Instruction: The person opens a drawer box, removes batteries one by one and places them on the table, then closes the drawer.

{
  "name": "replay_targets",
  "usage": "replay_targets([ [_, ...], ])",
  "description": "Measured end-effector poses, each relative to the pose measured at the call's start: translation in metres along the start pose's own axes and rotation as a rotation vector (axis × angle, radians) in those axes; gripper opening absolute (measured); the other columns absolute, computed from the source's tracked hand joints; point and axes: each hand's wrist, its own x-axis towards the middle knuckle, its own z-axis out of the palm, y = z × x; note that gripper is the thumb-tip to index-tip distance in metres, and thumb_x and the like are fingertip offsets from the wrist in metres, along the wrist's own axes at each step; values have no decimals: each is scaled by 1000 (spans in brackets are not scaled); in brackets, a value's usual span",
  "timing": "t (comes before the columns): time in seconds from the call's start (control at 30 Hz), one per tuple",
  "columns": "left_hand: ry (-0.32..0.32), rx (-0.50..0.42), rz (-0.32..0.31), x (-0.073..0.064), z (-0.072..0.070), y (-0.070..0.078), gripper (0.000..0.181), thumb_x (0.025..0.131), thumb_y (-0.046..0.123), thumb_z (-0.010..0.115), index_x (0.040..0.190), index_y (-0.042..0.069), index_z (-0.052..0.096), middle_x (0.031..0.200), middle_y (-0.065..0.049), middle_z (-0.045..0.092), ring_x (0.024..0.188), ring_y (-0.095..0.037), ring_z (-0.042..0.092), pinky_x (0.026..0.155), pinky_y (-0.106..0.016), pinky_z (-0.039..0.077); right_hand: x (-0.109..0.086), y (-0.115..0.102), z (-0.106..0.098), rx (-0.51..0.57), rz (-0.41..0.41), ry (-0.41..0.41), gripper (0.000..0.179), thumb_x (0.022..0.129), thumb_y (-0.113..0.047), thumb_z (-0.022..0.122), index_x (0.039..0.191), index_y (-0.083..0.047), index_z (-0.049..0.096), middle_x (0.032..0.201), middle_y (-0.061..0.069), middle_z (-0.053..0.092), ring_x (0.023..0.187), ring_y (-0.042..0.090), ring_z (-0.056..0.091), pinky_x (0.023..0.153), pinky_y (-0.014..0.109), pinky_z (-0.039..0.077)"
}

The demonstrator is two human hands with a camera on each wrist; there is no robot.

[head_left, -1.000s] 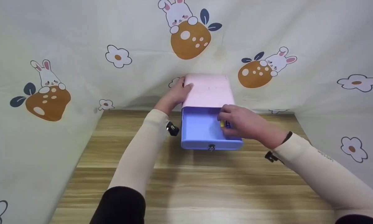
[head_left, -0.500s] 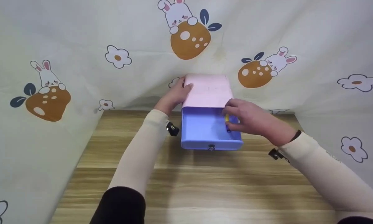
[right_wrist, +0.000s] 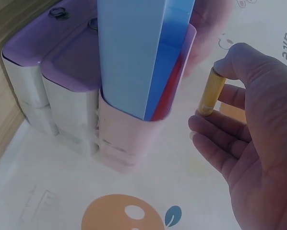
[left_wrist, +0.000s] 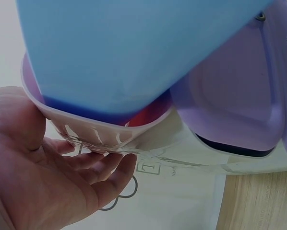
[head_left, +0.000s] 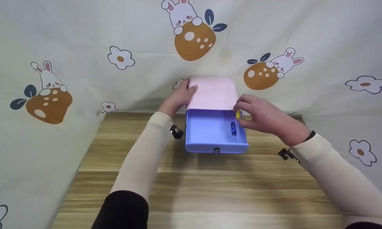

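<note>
Yellow cylinder, pinched end-to-end in the right hand, points its long axis roughly along the blue drawer.

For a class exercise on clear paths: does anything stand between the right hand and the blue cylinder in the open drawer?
Nothing visible stands in the way: the right hand is above the open drawer, and the blue cylinder lies uncovered inside. That hand does, however, pinch a yellow cylinder.

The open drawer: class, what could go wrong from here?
The yellow cylinder might slip, since the right hand only pinches it. The blue cylinder lies loose in the drawer and could roll if jolted. The pink casing might shift if the left hand holding it lets go.
</note>
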Motion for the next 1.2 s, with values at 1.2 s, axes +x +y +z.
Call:
replay_targets([
  [1.2,6,16,-24,1,1,2,76,119,42,45,178,7,10,184,-14,18,169,-27,17,135,-42,17,-5,57,0,108,108,130,25,97,-6,84,119,-6,73,121,9,73,115,31,71,102,51,60],
])
